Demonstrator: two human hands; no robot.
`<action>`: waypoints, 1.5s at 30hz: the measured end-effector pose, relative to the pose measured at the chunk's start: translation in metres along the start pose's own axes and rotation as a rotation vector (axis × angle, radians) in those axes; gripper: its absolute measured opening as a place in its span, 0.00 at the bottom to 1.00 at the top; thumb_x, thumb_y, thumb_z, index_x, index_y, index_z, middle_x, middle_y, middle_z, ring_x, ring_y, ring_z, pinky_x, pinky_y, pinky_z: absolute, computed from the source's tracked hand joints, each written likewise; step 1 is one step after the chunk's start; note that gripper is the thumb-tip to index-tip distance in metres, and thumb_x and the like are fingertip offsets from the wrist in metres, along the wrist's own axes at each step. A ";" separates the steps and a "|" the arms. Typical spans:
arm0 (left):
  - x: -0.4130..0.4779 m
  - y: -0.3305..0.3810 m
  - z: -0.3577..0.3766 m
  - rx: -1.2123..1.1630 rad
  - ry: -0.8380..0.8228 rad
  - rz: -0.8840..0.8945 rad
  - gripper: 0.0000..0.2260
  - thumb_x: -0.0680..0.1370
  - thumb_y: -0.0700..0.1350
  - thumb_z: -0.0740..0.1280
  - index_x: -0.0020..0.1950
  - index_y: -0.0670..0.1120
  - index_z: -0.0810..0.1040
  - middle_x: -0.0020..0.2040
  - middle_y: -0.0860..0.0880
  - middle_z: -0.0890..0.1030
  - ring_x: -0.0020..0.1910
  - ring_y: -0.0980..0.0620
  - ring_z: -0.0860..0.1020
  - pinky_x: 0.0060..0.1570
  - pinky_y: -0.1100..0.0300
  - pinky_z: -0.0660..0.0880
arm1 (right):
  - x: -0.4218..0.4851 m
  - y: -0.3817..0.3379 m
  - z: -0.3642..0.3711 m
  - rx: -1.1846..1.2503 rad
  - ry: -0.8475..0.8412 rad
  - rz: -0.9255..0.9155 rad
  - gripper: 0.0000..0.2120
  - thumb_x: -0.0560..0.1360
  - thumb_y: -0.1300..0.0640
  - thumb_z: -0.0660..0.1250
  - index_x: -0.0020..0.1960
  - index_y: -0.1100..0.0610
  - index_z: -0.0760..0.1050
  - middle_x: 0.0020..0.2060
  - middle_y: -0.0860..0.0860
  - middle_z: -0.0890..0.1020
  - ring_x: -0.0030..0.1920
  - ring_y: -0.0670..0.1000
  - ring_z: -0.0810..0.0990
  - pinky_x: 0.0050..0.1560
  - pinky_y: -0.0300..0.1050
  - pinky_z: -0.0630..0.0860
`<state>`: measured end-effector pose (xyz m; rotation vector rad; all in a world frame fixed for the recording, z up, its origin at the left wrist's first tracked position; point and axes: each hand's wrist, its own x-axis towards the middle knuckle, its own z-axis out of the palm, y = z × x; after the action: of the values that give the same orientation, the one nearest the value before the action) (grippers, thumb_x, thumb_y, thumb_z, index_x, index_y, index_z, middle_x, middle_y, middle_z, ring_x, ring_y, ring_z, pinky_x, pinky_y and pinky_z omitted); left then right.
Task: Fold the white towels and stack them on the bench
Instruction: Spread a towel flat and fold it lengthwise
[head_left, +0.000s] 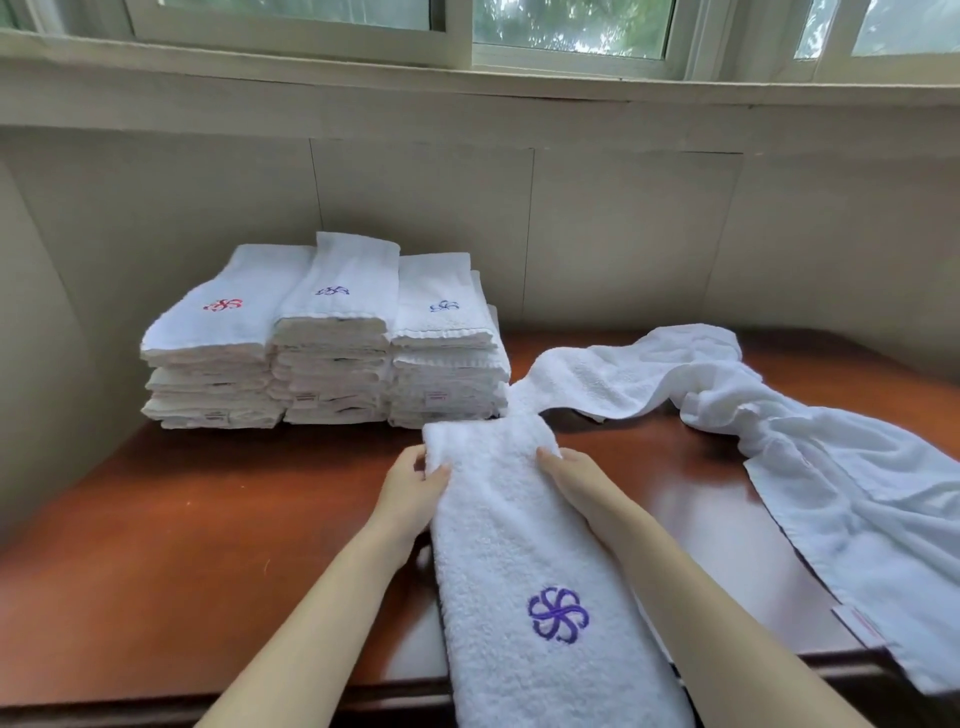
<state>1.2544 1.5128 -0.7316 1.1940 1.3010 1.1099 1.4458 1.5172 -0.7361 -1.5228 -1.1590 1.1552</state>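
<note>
From the head view, the wooden bench (208, 519) has bare surface on the left, in front of three stacks of folded towels (322, 343) standing against the wall (623, 218). A loose towel (831, 467) sprawls across the right side and over the front edge. A long folded towel (519, 545) with a purple emblem (558, 614) lies in the middle, hanging over the front edge. The left hand (415, 488) pinches its far left corner; the right hand (571, 478) grips its right edge.
</note>
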 end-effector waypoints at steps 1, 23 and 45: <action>-0.001 0.004 0.000 -0.045 0.009 0.037 0.12 0.80 0.37 0.62 0.63 0.42 0.72 0.56 0.39 0.80 0.52 0.43 0.80 0.53 0.51 0.77 | 0.000 -0.002 0.002 0.066 -0.007 -0.026 0.10 0.80 0.54 0.61 0.49 0.58 0.78 0.41 0.53 0.84 0.39 0.51 0.83 0.43 0.46 0.80; -0.011 0.174 -0.112 -0.063 0.175 0.613 0.29 0.76 0.34 0.65 0.68 0.61 0.65 0.56 0.49 0.79 0.51 0.52 0.81 0.49 0.55 0.80 | -0.031 -0.185 0.050 0.265 -0.228 -0.492 0.14 0.74 0.71 0.65 0.53 0.55 0.77 0.48 0.57 0.84 0.47 0.56 0.83 0.50 0.52 0.80; 0.089 0.279 -0.275 0.006 0.499 0.752 0.25 0.73 0.30 0.68 0.68 0.46 0.68 0.44 0.54 0.78 0.38 0.62 0.77 0.34 0.69 0.76 | 0.040 -0.336 0.204 0.228 -0.206 -0.613 0.08 0.73 0.68 0.68 0.42 0.56 0.75 0.35 0.55 0.79 0.32 0.54 0.79 0.38 0.51 0.78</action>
<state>0.9993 1.6271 -0.4431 1.5231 1.2258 2.0469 1.1962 1.6387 -0.4545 -0.7991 -1.4420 0.9847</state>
